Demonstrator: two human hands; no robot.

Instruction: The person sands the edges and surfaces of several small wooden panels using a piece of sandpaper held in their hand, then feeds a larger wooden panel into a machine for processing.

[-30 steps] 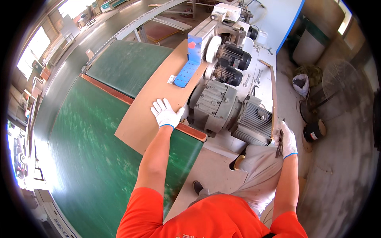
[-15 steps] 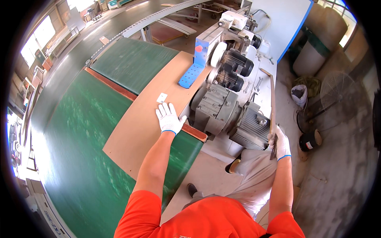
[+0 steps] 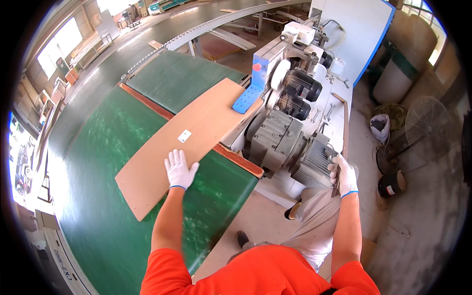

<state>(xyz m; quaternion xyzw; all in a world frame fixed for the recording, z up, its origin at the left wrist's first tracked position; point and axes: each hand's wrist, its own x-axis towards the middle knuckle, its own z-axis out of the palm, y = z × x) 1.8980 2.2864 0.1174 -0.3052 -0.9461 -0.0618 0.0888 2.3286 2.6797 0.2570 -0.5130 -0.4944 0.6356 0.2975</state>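
Note:
A long tan board (image 3: 152, 162) with one curved side lies slantwise over the green conveyor belts, a small white label (image 3: 184, 136) on its top. My left hand (image 3: 179, 168), in a white glove, rests flat on its near edge with the fingers spread. The board's far end reaches the blue perforated bracket (image 3: 247, 100) of the machine, beside the white wheels (image 3: 280, 74). My right hand (image 3: 345, 175), also gloved, is closed round the narrow brown rim (image 3: 345, 125) at the right side of the machine bed, beside the grey motor (image 3: 312, 160).
A red-brown bar (image 3: 238, 161) crosses between the two green belts (image 3: 88, 182). Wrenches (image 3: 328, 113) lie on the white machine bed. On the right stand a fan (image 3: 426, 120), a black bucket (image 3: 392, 184) and a white bag (image 3: 379, 127). A roller track (image 3: 211, 22) curves away at the back.
The board has slid left and toward me, its far end drawing back from beyond the bracket. My left hand has moved left and nearer with it. The right hand keeps its hold.

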